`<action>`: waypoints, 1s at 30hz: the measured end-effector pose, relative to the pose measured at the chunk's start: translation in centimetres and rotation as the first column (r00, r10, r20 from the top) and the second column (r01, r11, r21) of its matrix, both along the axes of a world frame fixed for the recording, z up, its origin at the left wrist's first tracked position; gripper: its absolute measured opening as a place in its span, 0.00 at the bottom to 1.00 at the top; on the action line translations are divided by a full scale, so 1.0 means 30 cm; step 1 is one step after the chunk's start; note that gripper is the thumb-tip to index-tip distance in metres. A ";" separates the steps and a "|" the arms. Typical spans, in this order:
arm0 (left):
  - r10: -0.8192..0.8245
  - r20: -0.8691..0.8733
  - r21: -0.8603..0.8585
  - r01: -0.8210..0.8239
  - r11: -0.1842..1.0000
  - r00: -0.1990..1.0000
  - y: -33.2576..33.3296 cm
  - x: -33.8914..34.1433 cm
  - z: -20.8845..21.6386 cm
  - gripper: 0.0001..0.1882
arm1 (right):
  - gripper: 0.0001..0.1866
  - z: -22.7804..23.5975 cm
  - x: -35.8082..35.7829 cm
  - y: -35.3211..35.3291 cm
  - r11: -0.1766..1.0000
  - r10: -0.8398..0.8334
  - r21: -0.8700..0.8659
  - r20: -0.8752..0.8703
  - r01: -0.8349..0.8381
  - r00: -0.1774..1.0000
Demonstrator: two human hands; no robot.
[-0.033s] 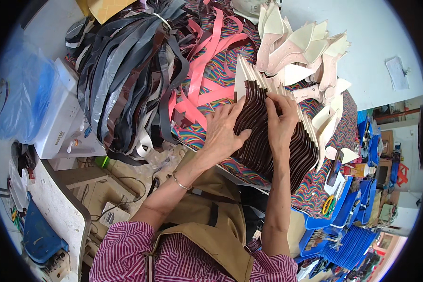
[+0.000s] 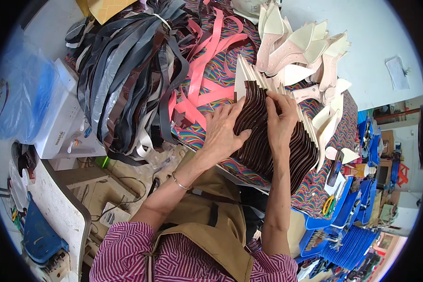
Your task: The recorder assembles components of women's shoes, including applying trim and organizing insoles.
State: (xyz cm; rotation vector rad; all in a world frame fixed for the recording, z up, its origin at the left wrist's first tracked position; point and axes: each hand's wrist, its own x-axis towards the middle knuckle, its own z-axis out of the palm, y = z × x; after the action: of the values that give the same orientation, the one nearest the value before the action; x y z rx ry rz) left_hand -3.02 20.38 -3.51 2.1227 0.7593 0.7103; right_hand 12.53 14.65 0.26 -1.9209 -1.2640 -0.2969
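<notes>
A tight row of shoe insoles (image 2: 263, 136) stands on edge in front of me, with pale pointed tips at the far side and glossy dark brown strips along their near parts. My left hand (image 2: 223, 134) lies against the row's left end, fingers stretched out and thumb apart on the brown edges. Over the middle of the row, my right hand (image 2: 282, 123) has thumb and fingers pinched at one insole; the fingertips are partly hidden between the pieces. More pale insoles (image 2: 293, 44) lie in fanned bundles behind the row.
A patterned cloth (image 2: 336, 136) covers the work surface. Pink strips (image 2: 207, 70) and a big tied bundle of dark strips (image 2: 127, 80) lie to the left. Yellow-handled scissors (image 2: 328, 205) rest at the right edge, near blue trays (image 2: 348, 246). A white-topped table (image 2: 56, 207) stands at lower left.
</notes>
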 end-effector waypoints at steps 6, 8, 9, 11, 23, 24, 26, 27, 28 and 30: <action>0.020 0.088 0.005 -0.020 1.000 0.996 0.002 0.011 -0.036 0.41 | 0.11 -0.010 -0.047 0.059 0.998 0.060 0.005 0.084 -0.060 0.995; 0.023 0.282 -0.063 -0.006 0.998 0.959 0.036 0.026 -0.067 0.29 | 0.12 -0.019 -0.069 0.072 1.000 0.000 -0.023 0.056 0.002 0.998; 0.029 0.282 -0.065 -0.011 0.998 0.959 0.055 0.034 -0.080 0.29 | 0.14 -0.022 -0.074 0.076 0.999 -0.031 -0.037 0.043 0.033 0.999; 0.121 0.404 -0.473 0.093 0.876 0.907 0.100 0.052 -0.095 0.19 | 0.16 -0.037 -0.069 0.086 0.998 -0.036 -0.059 -0.008 0.036 0.999; 0.338 0.475 -0.832 0.291 0.472 0.812 0.196 0.162 -0.084 0.05 | 0.15 -0.058 -0.041 0.101 1.000 0.011 0.012 -0.108 -0.010 0.994; 0.335 0.464 -0.832 0.274 0.482 0.820 0.193 0.162 -0.080 0.05 | 0.14 -0.065 -0.031 0.101 1.000 0.018 0.001 -0.167 -0.018 0.986; 0.339 0.454 -0.832 0.256 0.492 0.824 0.190 0.160 -0.080 0.05 | 0.14 -0.049 -0.032 0.114 0.999 0.030 -0.012 -0.223 -0.033 0.974; 0.345 0.475 -0.815 0.257 0.518 0.809 0.186 0.162 -0.087 0.04 | 0.13 -0.030 -0.030 0.124 0.998 -0.011 -0.063 -0.251 -0.005 0.968; 0.354 0.494 -0.800 0.256 0.543 0.794 0.184 0.160 -0.096 0.04 | 0.13 -0.007 -0.035 0.137 0.993 -0.053 -0.117 -0.278 0.021 0.959; 0.352 0.493 -0.797 0.251 0.550 0.796 0.184 0.159 -0.106 0.03 | 0.15 0.051 -0.042 0.161 0.979 -0.098 -0.201 -0.314 0.034 0.944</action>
State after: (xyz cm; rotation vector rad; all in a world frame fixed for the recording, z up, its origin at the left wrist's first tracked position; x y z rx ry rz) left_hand 1.75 25.89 -6.69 0.8715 0.6035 0.7826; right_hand 11.27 19.49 1.79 -2.0770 -1.0408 0.1111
